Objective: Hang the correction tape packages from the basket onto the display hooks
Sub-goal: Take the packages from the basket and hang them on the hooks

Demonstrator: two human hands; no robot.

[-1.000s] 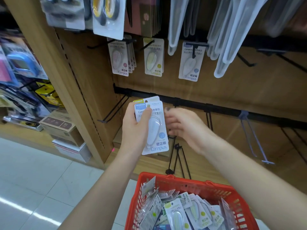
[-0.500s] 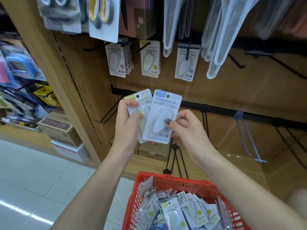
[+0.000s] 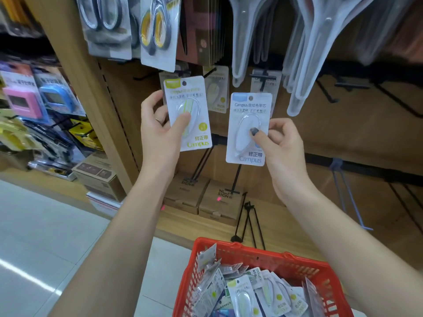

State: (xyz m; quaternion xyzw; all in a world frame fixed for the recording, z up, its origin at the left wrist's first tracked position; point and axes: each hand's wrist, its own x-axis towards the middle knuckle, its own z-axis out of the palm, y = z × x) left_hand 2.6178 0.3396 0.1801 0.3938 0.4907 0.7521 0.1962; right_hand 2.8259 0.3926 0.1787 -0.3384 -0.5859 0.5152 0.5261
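Note:
My left hand (image 3: pixel 158 131) pinches a yellow-labelled correction tape package (image 3: pixel 194 92), held upright before the wooden display. My right hand (image 3: pixel 281 147) pinches a blue-labelled correction tape package (image 3: pixel 247 106) just to its right, a little lower. Both cards have a hang hole at the top. Behind them, correction tape packages (image 3: pixel 217 90) hang on black display hooks (image 3: pixel 263 76) on the upper rail. The red basket (image 3: pixel 274 259) at the bottom holds several more packages.
Scissors (image 3: pixel 155 26) and clear plastic items (image 3: pixel 309 53) hang above the hooks. Bare black hooks (image 3: pixel 247 220) stick out from the lower rail. Brown boxes (image 3: pixel 206 197) sit on the bottom shelf. A neighbouring shelf with pink and blue goods (image 3: pixel 34 99) stands at the left.
Both hands have risen and moved apart, separating the two packages that were held overlapping. The view has moved closer to the upper hooks.

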